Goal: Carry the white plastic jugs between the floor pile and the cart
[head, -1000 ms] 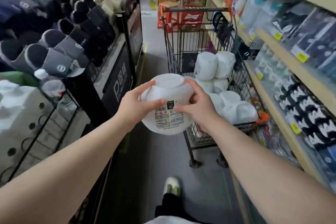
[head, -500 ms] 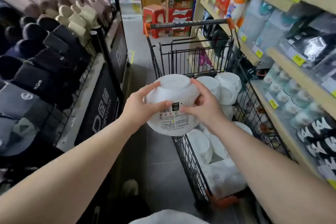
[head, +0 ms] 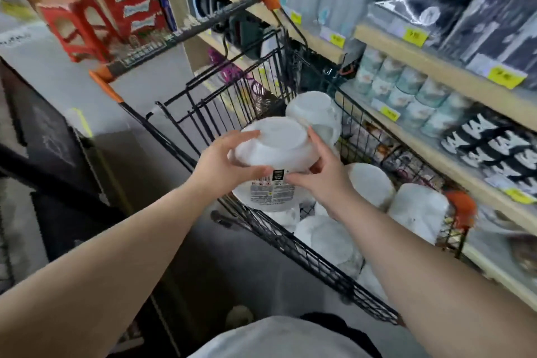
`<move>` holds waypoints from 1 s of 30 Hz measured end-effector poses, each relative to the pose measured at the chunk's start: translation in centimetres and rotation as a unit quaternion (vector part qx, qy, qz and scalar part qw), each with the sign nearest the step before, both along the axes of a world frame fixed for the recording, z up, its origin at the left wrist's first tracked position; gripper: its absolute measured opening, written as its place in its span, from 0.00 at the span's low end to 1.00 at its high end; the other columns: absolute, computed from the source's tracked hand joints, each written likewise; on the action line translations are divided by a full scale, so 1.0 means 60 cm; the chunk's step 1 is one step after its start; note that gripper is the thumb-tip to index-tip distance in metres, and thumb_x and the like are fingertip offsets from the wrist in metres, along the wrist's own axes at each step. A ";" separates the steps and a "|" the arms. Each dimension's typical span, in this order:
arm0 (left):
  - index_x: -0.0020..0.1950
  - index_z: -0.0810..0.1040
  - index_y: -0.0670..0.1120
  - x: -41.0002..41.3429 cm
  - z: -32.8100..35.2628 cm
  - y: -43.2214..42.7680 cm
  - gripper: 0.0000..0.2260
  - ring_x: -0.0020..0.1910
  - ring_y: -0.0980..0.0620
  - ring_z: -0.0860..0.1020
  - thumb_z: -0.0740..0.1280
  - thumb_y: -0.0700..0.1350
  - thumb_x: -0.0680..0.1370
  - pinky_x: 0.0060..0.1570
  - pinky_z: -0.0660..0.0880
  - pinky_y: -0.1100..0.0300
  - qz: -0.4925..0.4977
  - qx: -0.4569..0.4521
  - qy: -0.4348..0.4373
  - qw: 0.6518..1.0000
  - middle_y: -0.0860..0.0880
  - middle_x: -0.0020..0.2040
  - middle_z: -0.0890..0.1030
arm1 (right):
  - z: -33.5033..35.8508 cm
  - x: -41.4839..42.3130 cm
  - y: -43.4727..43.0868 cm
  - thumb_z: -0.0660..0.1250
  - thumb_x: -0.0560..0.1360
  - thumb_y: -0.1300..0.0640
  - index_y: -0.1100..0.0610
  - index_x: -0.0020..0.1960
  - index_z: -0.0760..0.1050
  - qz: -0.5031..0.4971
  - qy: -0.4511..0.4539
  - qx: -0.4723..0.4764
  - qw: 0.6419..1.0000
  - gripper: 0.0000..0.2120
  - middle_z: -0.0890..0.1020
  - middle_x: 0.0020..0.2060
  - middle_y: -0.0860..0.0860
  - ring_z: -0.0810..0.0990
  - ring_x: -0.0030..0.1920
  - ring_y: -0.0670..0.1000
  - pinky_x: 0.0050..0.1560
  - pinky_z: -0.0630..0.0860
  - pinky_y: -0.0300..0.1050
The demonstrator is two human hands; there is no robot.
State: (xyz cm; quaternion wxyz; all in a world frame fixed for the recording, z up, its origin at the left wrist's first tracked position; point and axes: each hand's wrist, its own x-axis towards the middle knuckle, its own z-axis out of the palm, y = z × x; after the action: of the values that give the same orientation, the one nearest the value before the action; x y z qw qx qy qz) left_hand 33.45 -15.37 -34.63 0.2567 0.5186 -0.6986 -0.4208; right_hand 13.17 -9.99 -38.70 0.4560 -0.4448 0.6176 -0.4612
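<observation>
Shelving: wooden tiers along the right of the aisle, packed with boxed and wrapped goods, yellow price tags on the front edges.
Floor: grey aisle surface, seen to the left of and beneath the cart.
Cart: black wire basket with orange corner caps, standing just beside the shelving; handle bar at the far end; holds several more white bowls.
Red stool: far end of the aisle, well apart from the hands.
Other bowls: white, stacked upside down inside the cart, probably so that they nest and sit steady.
Bowl stack: white bowls nested upside down, held above the near left rim of the cart, clear of the bowls in the basket. Foot ring up and tilted slightly away from the camera; open mouth down and toward the person. Axis through foot and mouth near upright, leaning away at the top; widest span roughly level, left to right.
Label: printed sticker on the side wall of the lower bowl, turned toward the camera, likely so that it can be read.
Left hand: grips the stack's left side, fingers curled over the upper wall, thumb on the near wall next to the label.
Right hand: grips the right side, fingers wrapped round the far wall, thumb pressing near the label. Opposed hold on both flanks judged to steady a smooth, heavy load.
</observation>
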 end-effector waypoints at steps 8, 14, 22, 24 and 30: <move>0.55 0.71 0.75 0.006 -0.064 -0.093 0.31 0.55 0.70 0.72 0.76 0.68 0.54 0.64 0.70 0.54 -0.083 0.060 -0.051 0.993 0.62 0.64 0.69 | -0.061 0.017 -0.039 0.80 0.63 0.60 0.37 0.74 0.59 -0.053 -0.010 0.044 0.998 0.49 0.66 0.73 0.47 0.66 0.72 0.49 0.70 0.69 0.54; 0.76 0.61 0.58 0.022 -0.122 -0.178 0.50 0.71 0.51 0.65 0.80 0.62 0.58 0.71 0.64 0.51 -0.171 0.091 -0.131 0.972 0.54 0.73 0.64 | -0.086 0.064 -0.051 0.80 0.62 0.66 0.43 0.73 0.65 -0.147 -0.039 0.074 0.986 0.46 0.69 0.69 0.48 0.70 0.68 0.51 0.67 0.73 0.55; 0.78 0.57 0.51 0.015 -0.178 -0.246 0.54 0.68 0.51 0.64 0.81 0.59 0.59 0.65 0.58 0.62 -0.312 0.057 -0.224 0.922 0.51 0.72 0.59 | -0.134 0.134 -0.058 0.76 0.70 0.60 0.35 0.56 0.75 -0.314 -0.185 0.105 0.925 0.24 0.78 0.59 0.51 0.79 0.57 0.49 0.39 0.75 0.31; 0.78 0.55 0.51 0.010 -0.187 -0.245 0.54 0.64 0.54 0.63 0.81 0.56 0.60 0.64 0.58 0.63 -0.346 0.050 -0.245 0.904 0.51 0.70 0.58 | -0.142 0.146 -0.055 0.76 0.70 0.58 0.35 0.56 0.74 -0.315 -0.170 0.112 0.927 0.23 0.77 0.60 0.49 0.78 0.58 0.48 0.45 0.76 0.34; 0.76 0.58 0.50 0.000 -0.185 -0.239 0.46 0.70 0.46 0.59 0.79 0.51 0.63 0.66 0.61 0.60 -0.386 0.065 -0.281 0.876 0.47 0.72 0.62 | -0.126 0.150 -0.060 0.76 0.70 0.55 0.43 0.68 0.71 -0.277 -0.021 0.187 0.942 0.30 0.78 0.62 0.50 0.78 0.56 0.49 0.57 0.76 0.44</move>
State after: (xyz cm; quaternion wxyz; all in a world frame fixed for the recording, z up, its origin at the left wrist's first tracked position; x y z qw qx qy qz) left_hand 33.44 -29.68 -45.70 -0.1674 0.3201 -0.8569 -0.3677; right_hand 22.18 -13.61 -46.29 0.3982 -0.1535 0.7820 -0.4543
